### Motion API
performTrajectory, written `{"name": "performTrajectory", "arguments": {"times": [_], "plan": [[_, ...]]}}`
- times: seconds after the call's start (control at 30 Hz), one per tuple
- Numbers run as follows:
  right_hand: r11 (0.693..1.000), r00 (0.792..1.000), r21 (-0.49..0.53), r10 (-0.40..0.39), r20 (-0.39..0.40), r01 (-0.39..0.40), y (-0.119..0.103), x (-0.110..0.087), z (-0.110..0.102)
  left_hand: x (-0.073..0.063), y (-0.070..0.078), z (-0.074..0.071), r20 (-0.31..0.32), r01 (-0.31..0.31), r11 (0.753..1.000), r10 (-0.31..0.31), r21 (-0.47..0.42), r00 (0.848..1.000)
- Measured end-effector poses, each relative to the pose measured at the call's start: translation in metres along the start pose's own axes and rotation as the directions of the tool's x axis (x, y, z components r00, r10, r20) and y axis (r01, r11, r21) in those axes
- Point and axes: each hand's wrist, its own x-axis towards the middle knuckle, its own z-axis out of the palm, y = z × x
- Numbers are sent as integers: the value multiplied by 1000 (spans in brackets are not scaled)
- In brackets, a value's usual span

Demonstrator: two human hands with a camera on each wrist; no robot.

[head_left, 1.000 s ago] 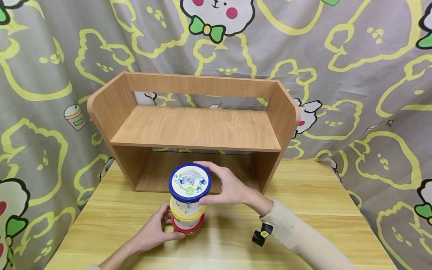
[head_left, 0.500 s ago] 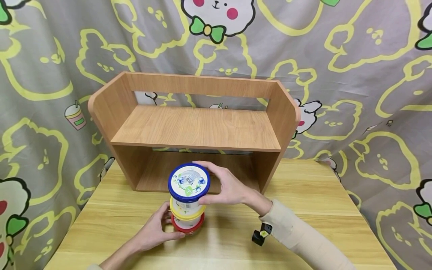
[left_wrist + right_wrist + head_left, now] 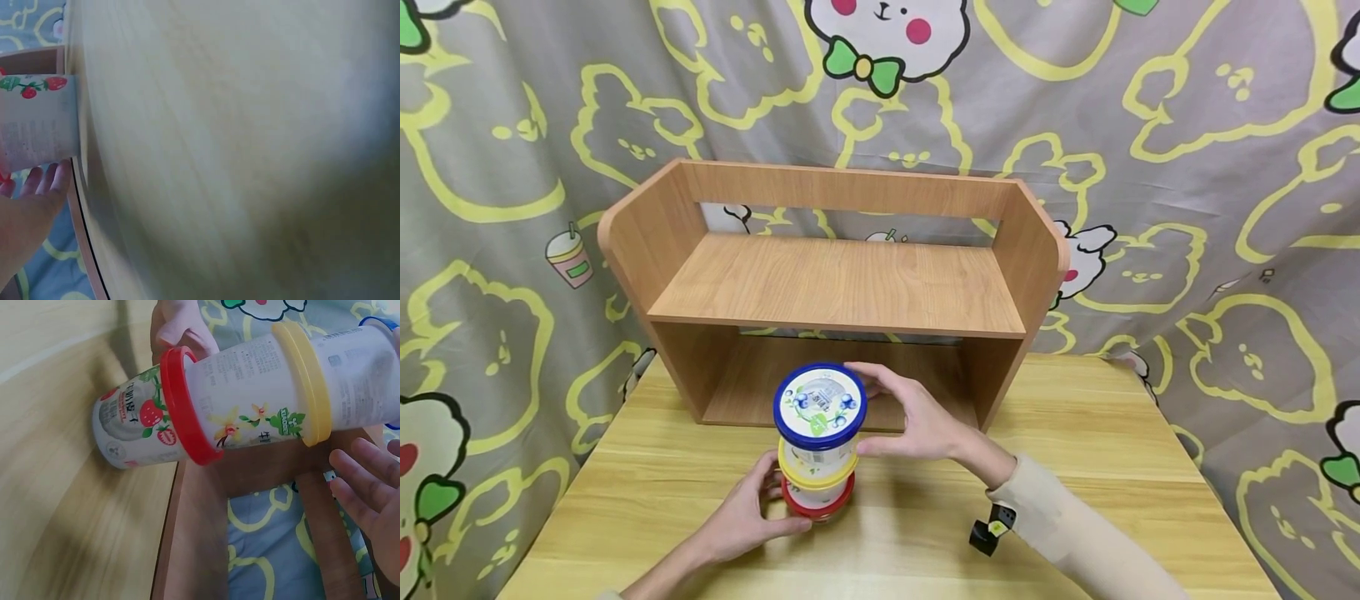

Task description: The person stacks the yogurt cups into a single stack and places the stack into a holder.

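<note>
Three yogurt tubs stand stacked upright on the table. At the bottom is the red-lidded tub (image 3: 818, 504) with strawberries printed on it (image 3: 134, 419). Above it sits the yellow-lidded tub (image 3: 240, 394), and on top the blue-lidded tub (image 3: 820, 406) with a blueberry print. My left hand (image 3: 747, 511) holds the bottom tub from the left, thumb in front and fingers behind. In the left wrist view its fingers (image 3: 47, 180) lie against that tub. My right hand (image 3: 917, 415) is spread beside the top tub; its thumb tip is close to the wall, contact unclear.
A two-tier wooden shelf (image 3: 842, 283) stands on the table (image 3: 1075, 467) right behind the stack. A patterned curtain (image 3: 1150, 183) hangs behind and at both sides. A black wrist device (image 3: 992, 527) is strapped below the right sleeve.
My right hand has loosened from the blue-lidded tub and shifted slightly right, fingers spreading. The stack and my left hand stay in place.
</note>
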Motion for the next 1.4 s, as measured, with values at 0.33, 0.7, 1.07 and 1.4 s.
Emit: {"name": "performTrajectory", "arguments": {"times": [0.33,0.7,1.07,1.4], "plan": [[999,995,35,-23,-100,27,8,-27,-7,0,-2,6,-25,-5,1000,5,-28,1000],[999,978,-36,-33,-204,26,14,-56,-7,0,1,8,-54,27,1000,-27,-7,998],[1000,932,-24,-18,-363,10,21,-91,-12,1,3,9,-64,44,999,-44,3,997],[998,865,-10,47,-500,-60,24,-121,-24,1,4,9,-67,36,999,-36,11,997]]}}
